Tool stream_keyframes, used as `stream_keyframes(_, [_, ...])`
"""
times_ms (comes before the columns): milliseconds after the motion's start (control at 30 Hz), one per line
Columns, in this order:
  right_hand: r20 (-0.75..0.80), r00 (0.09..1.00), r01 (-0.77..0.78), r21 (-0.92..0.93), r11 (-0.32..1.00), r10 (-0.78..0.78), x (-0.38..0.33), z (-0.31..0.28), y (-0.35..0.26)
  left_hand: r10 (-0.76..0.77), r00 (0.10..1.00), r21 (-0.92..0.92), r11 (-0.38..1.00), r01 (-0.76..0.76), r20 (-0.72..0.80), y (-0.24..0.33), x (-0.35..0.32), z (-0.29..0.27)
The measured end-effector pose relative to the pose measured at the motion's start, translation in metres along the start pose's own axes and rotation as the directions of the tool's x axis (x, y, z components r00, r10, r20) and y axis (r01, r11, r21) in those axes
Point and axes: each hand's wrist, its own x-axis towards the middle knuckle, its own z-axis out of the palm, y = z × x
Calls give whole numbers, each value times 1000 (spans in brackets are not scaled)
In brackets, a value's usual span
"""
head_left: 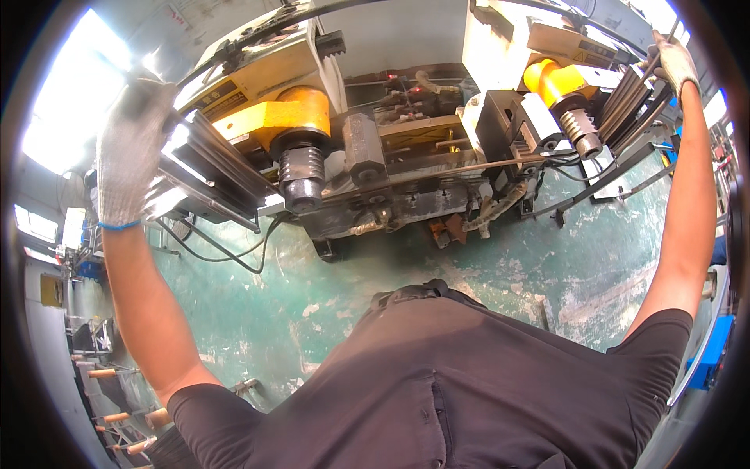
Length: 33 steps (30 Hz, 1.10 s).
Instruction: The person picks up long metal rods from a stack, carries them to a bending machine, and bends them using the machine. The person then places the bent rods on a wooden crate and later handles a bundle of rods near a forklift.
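Left gloved hand (133, 152): raised beside a long dark bar (332, 8); finger state cannot be determined (glare). Bar arches above left yellow bracket (285, 117) and right yellow bracket (553, 80). Right gloved hand (675, 62): raised, fingers closed around a thin rod (675, 27).

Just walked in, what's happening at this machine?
A person stands facing the machine with both arms spread wide. The gloved left hand is up by its left side, blurred against glare, so what it holds is unclear. The gloved right hand is up at the far right, at a thin dark rod; its grip is too small to make out. Two yellow parts sit between the hands, above a worn green floor.
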Motion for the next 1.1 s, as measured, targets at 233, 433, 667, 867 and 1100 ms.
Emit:
stream_keyframes(233, [-32,999,3,-36,999,-5,-19,7,-10,-204,978,2,979,204,41,18,-6,-5])
stream_keyframes(433, [-38,999,32,-111,993,-36,-32,21,-1,-127,986,-74,988,135,108,-7,-3,-8])
stream_keyframes(667, [-95,991,68,-263,963,-96,-51,16,3,42,999,-22,999,-42,20,-23,3,-4])
stream_keyframes(867, [-304,854,86,-716,692,-421,-53,-13,5,194,977,76,979,-187,-90,-53,-1,-28])
stream_keyframes(1100, [-367,896,-76,-684,725,-252,-79,-38,46,185,973,20,983,-184,-142,-32,-20,-29])
